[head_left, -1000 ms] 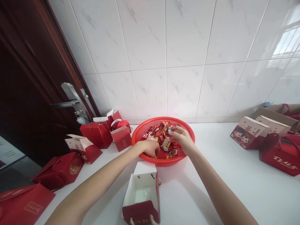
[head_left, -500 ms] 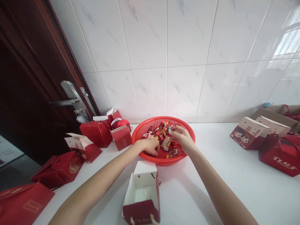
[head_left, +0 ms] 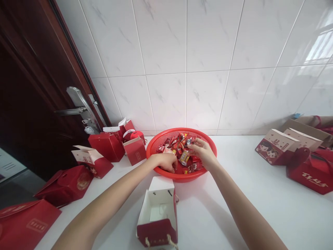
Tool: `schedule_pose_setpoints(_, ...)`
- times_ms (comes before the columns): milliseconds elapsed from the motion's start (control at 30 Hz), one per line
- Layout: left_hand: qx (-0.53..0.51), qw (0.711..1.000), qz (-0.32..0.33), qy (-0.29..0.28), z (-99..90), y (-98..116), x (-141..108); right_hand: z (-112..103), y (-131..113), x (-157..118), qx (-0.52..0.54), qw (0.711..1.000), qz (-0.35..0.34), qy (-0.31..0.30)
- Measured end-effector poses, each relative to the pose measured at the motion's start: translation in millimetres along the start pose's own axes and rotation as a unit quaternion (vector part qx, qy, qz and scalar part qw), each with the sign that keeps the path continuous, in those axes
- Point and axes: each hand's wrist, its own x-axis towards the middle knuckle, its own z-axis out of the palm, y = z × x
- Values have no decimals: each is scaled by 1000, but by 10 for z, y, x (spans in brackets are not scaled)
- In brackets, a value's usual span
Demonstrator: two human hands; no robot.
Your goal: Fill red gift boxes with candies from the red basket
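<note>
A red plastic basket (head_left: 211,166) holds many wrapped candies (head_left: 184,158), mostly red, one of them gold. My left hand (head_left: 169,162) reaches over the near left rim, its fingers bent down among the candies; what they pinch, if anything, is hidden. At the right side, my right hand (head_left: 202,151) has its thumb and fingers around a small dark red round-faced candy (head_left: 190,140). Below the basket stands an open box (head_left: 157,215), white inside and dark red outside, with rope handles; nothing is seen in it.
Several red gift boxes (head_left: 105,146) line the left side beside a dark door (head_left: 33,86) with a metal handle. Patterned boxes (head_left: 277,147) and a red carry box (head_left: 310,172) stand at the right, near a cardboard carton (head_left: 299,126). A tiled wall is behind.
The view has shifted very slightly. Both hands remain in the basket, and the round-faced candy at my right fingertips has turned or moved a little.
</note>
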Motion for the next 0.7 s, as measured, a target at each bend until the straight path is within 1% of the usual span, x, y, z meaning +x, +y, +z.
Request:
schedule_pose_setpoints(200, -26, 996, 26, 76, -34, -1, -18, 3, -2, -7, 3, 1000, -1, -2)
schedule_pose_setpoints(300, -75, 987, 39, 136, -40, -54, -9, 8, -14, -15, 4, 1000, -1, 0)
schedule_pose_setpoints(367, -161, 965, 56, 200, -44, -102, -1, 9, -21, -19, 3, 1000, -2, 0)
schedule_pose_setpoints(433, -258, 926, 73, 267, -51, -146, 8, 8, -23, -20, 2, 1000, -2, 0)
schedule_pose_setpoints(500, -312, 892, 81, 316, -58, -180, 16, 4, -21, -17, 2, 1000, -2, -2)
schedule_pose_setpoints(567, -328, 877, 73, 345, -61, -201, 18, 0, -15, -10, 4, 1000, -2, 0)
schedule_pose_setpoints(700, -345, 859, 32, 377, -56, -219, 2, -4, 3, 8, 12, 1000, -7, 16)
